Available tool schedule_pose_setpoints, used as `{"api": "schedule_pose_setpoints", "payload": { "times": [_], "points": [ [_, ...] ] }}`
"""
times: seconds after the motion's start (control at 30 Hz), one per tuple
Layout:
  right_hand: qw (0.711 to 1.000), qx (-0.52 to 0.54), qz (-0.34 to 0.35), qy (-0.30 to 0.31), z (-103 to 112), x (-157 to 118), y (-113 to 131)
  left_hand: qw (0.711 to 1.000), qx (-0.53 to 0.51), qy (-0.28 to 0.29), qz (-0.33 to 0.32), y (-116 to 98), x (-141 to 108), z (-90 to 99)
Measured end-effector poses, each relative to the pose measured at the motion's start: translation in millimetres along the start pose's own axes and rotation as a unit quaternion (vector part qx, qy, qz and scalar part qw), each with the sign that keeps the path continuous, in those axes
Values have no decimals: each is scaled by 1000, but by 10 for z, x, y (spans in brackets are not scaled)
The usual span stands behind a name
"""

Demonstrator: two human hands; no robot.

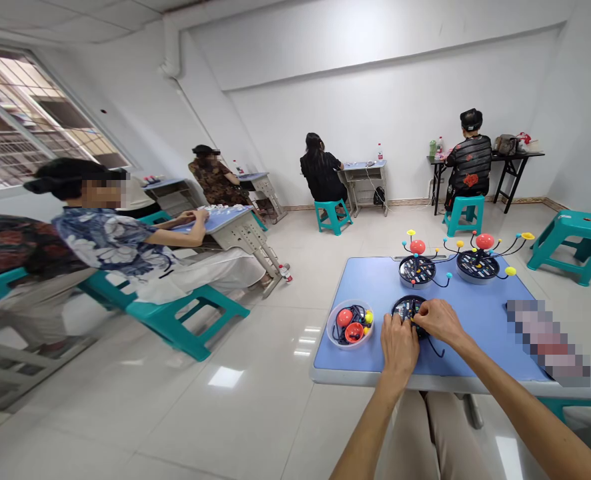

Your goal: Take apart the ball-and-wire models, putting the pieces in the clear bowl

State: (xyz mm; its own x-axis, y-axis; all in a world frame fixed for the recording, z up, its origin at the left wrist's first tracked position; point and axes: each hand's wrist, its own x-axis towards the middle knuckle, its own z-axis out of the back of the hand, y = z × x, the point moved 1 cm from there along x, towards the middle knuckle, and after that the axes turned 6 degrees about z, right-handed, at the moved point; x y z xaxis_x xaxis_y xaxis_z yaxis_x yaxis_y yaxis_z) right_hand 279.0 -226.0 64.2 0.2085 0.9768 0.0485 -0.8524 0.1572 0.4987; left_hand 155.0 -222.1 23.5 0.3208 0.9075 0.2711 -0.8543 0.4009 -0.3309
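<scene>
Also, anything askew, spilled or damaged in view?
One mild oddity: a bottle on the floor beside the neighbouring desk; other bottles are on desktops. No spill visible; the two models at the back sit upright. Left hand and right hand partly hide the third base, so can't judge it.

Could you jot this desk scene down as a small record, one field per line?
Surface: blue desktop
Left hand: on the nearest black disc
Right hand: fingertips at that disc
Beyond: left model and right model, each with a red ball
Beside: clear bowl of red, yellow, black parts
Background: seated people
</scene>
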Motion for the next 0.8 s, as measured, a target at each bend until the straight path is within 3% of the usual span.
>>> {"api": "schedule_pose_setpoints", "payload": {
  "times": [0.33,0.43,0.5,0.57,0.67,0.8],
  "points": [
    [996,72,48,-11,409,-2,122,999,-47,14,9,12,9,27],
    [989,120,88,19,560,-53,127,988,-143,-35,40,75,24,175],
    [977,165,118,69,633,-125,153,961,-269,-55,37,116,26,336],
    [959,211,142,128,675,-212,204,920,-392,-21,-10,133,14,511],
    [932,264,163,190,716,-313,282,875,-475,41,-84,130,-51,739],
    [896,355,162,212,769,-376,213,842,-538,23,-43,183,-200,916]
  ]
}}
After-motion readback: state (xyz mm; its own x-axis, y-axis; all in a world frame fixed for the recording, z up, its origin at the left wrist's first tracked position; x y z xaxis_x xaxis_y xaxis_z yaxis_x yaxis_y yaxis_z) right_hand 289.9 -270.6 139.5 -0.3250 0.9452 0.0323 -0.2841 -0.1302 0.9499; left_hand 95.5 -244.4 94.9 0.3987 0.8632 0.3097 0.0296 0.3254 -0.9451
